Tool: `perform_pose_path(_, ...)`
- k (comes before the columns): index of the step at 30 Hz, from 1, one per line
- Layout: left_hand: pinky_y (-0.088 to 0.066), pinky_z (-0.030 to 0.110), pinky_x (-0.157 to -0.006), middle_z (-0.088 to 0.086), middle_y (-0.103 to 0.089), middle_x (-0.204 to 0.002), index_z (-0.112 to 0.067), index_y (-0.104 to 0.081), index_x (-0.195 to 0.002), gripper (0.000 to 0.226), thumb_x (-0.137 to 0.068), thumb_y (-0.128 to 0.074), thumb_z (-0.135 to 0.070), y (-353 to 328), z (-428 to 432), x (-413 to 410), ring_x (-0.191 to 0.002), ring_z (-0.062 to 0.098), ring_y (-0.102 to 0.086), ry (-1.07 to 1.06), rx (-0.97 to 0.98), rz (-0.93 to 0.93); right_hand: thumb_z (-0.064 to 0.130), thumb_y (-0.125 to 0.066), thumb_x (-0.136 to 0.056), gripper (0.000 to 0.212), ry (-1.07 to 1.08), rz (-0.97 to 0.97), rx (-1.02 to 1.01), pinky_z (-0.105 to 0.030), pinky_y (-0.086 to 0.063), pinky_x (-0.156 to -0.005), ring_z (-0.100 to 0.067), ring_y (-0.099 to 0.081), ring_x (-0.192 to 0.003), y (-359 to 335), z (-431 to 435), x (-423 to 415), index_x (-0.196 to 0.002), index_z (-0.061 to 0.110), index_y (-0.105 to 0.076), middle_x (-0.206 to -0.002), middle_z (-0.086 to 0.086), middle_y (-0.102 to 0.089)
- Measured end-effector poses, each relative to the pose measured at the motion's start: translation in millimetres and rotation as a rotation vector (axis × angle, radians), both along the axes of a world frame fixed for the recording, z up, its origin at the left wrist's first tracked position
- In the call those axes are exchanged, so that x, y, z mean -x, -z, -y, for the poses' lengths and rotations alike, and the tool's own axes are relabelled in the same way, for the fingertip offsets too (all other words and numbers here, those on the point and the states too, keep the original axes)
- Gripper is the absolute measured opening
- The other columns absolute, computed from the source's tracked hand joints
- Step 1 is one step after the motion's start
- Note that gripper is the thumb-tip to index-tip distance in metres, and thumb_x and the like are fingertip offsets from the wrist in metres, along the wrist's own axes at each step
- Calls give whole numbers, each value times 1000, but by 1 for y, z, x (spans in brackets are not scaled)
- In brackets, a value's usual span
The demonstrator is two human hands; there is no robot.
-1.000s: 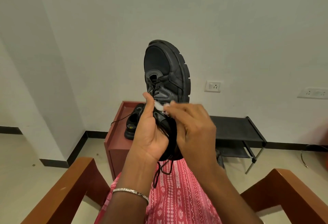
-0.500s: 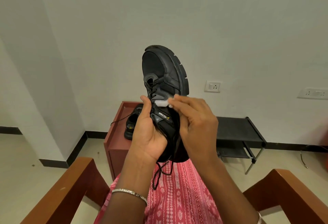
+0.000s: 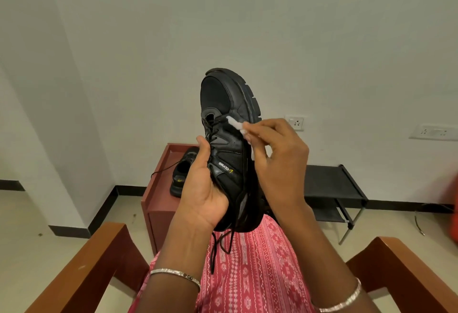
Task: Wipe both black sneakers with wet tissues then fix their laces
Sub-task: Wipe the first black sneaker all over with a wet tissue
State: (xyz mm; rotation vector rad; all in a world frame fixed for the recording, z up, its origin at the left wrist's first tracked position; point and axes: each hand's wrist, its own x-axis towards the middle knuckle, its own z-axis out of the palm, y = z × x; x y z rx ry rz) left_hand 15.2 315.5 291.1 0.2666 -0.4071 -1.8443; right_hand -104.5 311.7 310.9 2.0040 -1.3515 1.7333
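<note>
Above lap — black sneaker (image 3: 226, 139) toe-up | laces (image 3: 220, 245) dangling — loose

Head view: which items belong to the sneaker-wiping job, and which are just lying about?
Job:
- held sneaker, gripped by the left hand
- wet tissue, pinched in the right hand against the upper
- loose lace hanging from it
- second sneaker on the red cabinet

Lying about:
- black rack
- wooden armrests
- wall sockets

Two black sneakers show: one held up (image 3: 224, 144), one on the red bench (image 3: 182, 176). There are two hands, left (image 3: 203, 188) and right (image 3: 280, 159), and one wet tissue (image 3: 238, 128). Each wrist wears one bangle.
</note>
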Motion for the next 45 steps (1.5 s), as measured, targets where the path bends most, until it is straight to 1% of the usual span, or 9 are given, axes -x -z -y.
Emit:
perform_pose_path(5,-60,44,-83,22,-70,-114,-1,-77,-102,68,-97,-42,-59,2,2,-5,-98,32,-72,-31,-23,47,5,-74,-87,23,-99,-105,-141,-28,-55,-74,-8,-63,-83,19,-25,7,-105,19,-78,-91,5,-67)
perform_pose_path(8,-50,50,-97,22,-68,-120,-5,-70,-117,64,-96,-42,-59,2,5,-10,-107,35,-68,-60,-42,74,4,-75,-86,24,-190,-133,-249,-22,-54,-72,-4,-63,-79,38,-50,13,-105,19,-79,-86,10,-64)
perform_pose_path(11,-48,48,-98,22,-67,-122,-4,-66,-121,65,-97,-42,-59,3,6,-7,-108,35,-68,-46,-50,78,4,-79,-82,24,-186,-152,-274,-13,-52,-75,4,-62,-78,29,-45,19,-99,20,-80,-84,17,-65)
perform_pose_path(14,-46,48,-103,23,-64,-127,-3,-65,-124,66,-96,-43,-59,2,5,-2,-116,35,-64,-14,-48,54,7,-80,-82,20,-150,-130,-187,-28,-57,-74,-3,-65,-78,3,-19,20,-99,18,-80,-86,7,-72)
perform_pose_path(18,-48,45,-100,18,-66,-127,-5,-71,-117,63,-97,-43,-57,5,5,-1,-112,30,-67,-16,-38,33,9,-75,-87,16,-86,-92,-48,-40,-57,-71,-15,-67,-81,-12,6,13,-102,15,-79,-91,0,-71)
perform_pose_path(26,-48,54,-98,24,-65,-124,-1,-70,-115,68,-96,-42,-60,7,7,-12,-114,36,-63,-6,-81,40,2,-73,-88,24,-161,-130,-154,-26,-55,-79,-7,-64,-90,50,-59,14,-106,16,-78,-93,6,-67)
perform_pose_path(31,-55,53,-90,24,-65,-123,-2,-64,-126,68,-96,-42,-59,6,6,-6,-106,36,-68,16,-88,25,7,-76,-85,21,-148,-129,-141,-34,-56,-75,-8,-64,-85,21,-30,19,-103,17,-78,-94,6,-70)
perform_pose_path(38,-51,48,-99,20,-64,-128,-4,-65,-127,66,-99,-39,-58,9,6,-8,-113,33,-66,12,-47,8,5,-72,-89,21,-114,-60,-50,-39,-56,-80,-15,-66,-94,2,-1,12,-105,17,-78,-99,2,-69)
perform_pose_path(45,-52,58,-87,24,-69,-117,-3,-74,-109,65,-99,-38,-56,9,7,-13,-103,36,-70,-68,-63,7,8,-78,-84,22,-209,-202,-275,-35,-58,-80,-7,-67,-92,37,-50,29,-98,25,-80,-94,11,-72)
